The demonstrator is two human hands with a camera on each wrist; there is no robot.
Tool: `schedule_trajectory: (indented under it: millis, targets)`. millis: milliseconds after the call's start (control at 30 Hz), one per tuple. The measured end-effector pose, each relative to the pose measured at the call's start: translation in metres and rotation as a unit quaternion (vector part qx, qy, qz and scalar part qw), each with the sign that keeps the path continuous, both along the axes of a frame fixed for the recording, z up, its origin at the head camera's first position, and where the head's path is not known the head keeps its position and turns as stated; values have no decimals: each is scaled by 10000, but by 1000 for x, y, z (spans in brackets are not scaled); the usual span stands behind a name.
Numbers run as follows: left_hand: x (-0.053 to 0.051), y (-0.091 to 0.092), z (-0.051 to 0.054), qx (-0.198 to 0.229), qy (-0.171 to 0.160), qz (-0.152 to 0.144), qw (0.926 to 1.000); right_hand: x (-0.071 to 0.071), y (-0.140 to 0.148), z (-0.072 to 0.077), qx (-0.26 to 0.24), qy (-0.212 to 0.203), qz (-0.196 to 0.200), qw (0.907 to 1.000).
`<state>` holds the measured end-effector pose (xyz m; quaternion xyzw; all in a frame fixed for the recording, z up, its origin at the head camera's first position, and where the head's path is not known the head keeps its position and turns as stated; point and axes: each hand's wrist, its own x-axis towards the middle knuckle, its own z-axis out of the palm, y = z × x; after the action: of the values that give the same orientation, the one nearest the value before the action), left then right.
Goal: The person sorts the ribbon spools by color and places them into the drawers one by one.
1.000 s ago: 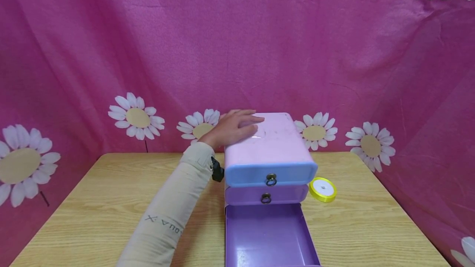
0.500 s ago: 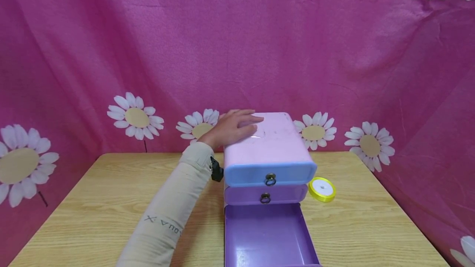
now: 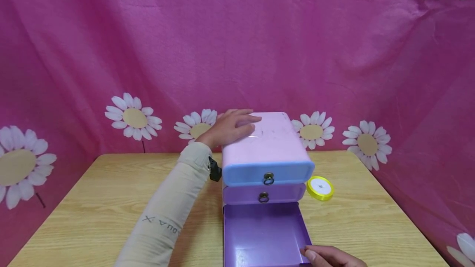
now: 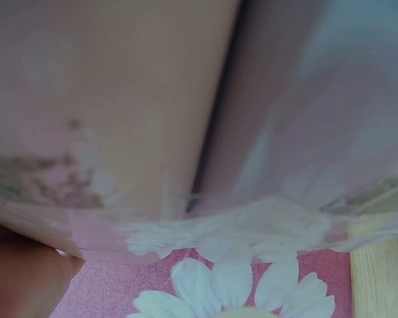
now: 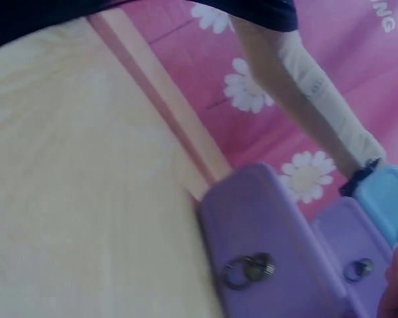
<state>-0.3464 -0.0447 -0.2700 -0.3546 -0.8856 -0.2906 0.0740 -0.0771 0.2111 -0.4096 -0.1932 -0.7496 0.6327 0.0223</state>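
Note:
A small chest of drawers with a pink top (image 3: 269, 143) stands on the wooden table. Its blue top drawer (image 3: 245, 175) and purple middle drawer (image 3: 243, 195) are closed. The purple bottom drawer (image 3: 263, 226) is pulled far out, with no object visible inside it. My left hand (image 3: 229, 129) rests on the pink top, fingers spread. At the bottom drawer's right front side is my right hand (image 3: 330, 256), thumb and finger close together at the rim; whether they pinch it is unclear. In the right wrist view the bottom drawer's front (image 5: 252, 232) shows its ring pull (image 5: 249, 270).
A yellow ribbon spool (image 3: 320, 188) with a white centre lies on the table (image 3: 356, 213), right of the chest. Behind the table hangs a pink cloth (image 3: 237, 52) with daisies. The left wrist view is blurred and filled by a close surface.
My right hand has come into view from the lower right, to the bottom drawer's right side. My left hand stays on the chest's top; the view has shifted slightly.

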Motion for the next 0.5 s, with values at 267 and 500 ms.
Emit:
schedule_trajectory:
  millis: [267,500]
  targets:
    - [0,-1,-1,-11,52,13,10000,-17,17,22,444,883,-351,9945]
    - [1,-1,-1,-22,43,-27,10000,-35,37,28,1407,1006,25,9849]
